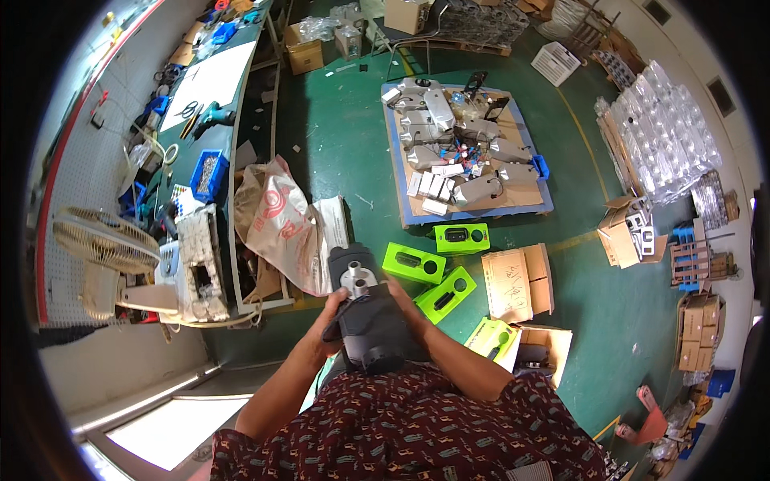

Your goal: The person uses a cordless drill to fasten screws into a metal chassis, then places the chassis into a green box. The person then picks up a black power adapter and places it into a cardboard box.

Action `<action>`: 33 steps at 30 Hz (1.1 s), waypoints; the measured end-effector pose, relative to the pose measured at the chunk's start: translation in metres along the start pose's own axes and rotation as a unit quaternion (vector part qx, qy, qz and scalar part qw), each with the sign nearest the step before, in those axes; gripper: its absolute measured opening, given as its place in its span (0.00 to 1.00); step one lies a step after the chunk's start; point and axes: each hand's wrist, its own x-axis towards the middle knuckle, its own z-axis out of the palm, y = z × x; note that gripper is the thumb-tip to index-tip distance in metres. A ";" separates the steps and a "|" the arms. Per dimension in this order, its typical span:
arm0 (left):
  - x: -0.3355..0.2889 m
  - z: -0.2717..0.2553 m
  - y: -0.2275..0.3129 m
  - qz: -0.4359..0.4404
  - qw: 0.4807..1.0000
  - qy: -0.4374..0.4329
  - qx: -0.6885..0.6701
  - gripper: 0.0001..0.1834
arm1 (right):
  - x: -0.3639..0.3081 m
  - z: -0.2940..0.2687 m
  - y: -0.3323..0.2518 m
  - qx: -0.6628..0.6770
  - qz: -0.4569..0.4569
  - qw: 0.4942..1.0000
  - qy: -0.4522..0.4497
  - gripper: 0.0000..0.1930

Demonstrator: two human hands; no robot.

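Observation:
Close in front of my body I hold a dark grey machine housing (370, 325) with both hands. A silver metal fitting with round openings (353, 278) sits on its far part, and a round black end faces my shirt. My left hand (331, 314) grips the left side, thumb near the fitting. My right hand (407, 311) is closed against the right side, with its fingers partly hidden. Just beyond on the floor lie bright green boxes (413, 263), each with a dark picture and a round dark spot.
A workbench (210, 120) with a drill (215, 120), blue bin (208, 175) and fan (104, 240) runs along the left. Ahead, a pallet (391, 132) carries several silver units. Cardboard boxes (507, 284) stand at right; a sack (277, 216) leans against the bench.

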 end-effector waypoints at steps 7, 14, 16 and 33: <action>0.029 0.014 0.097 0.046 0.998 -0.013 -0.034 0.39 | 0.095 0.024 -0.076 0.043 0.011 0.995 -0.094 0.42; 0.095 0.058 0.189 0.054 0.997 -0.035 -0.036 0.36 | 0.171 0.000 -0.148 0.049 -0.052 0.997 -0.021 0.35; 0.107 0.069 0.203 0.049 0.998 -0.034 -0.038 0.37 | 0.184 -0.007 -0.164 0.051 -0.045 0.998 -0.015 0.34; 0.246 0.119 0.412 -0.027 0.994 -0.062 0.084 0.36 | 0.329 -0.024 -0.303 0.167 -0.108 0.980 0.002 0.20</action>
